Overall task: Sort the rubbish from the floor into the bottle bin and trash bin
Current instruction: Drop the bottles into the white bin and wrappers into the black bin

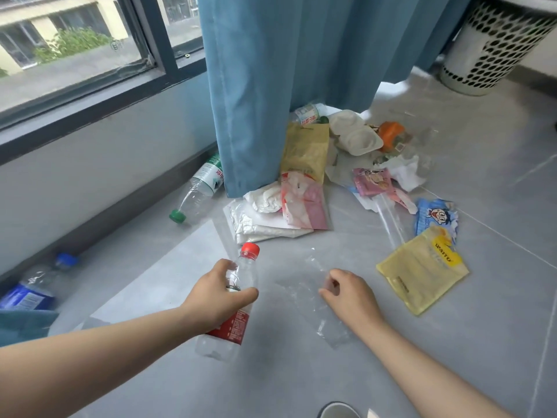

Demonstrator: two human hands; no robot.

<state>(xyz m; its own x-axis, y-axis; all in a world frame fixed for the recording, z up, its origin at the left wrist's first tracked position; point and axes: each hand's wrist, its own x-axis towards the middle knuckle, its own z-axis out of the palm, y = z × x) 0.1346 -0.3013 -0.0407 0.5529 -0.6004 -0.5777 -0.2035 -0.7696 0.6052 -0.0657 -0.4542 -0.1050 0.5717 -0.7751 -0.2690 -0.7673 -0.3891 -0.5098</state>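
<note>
Left hand grips the red-capped bottle low over the floor, right hand pinches a clear plastic wrapper on the tiles: pickup stage, and next each goes to its own bin.

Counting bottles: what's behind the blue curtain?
The green-capped bottle runs behind the curtain, its base hidden. A second labelled bottle peeks at its right edge. Anything else is covered.
</note>
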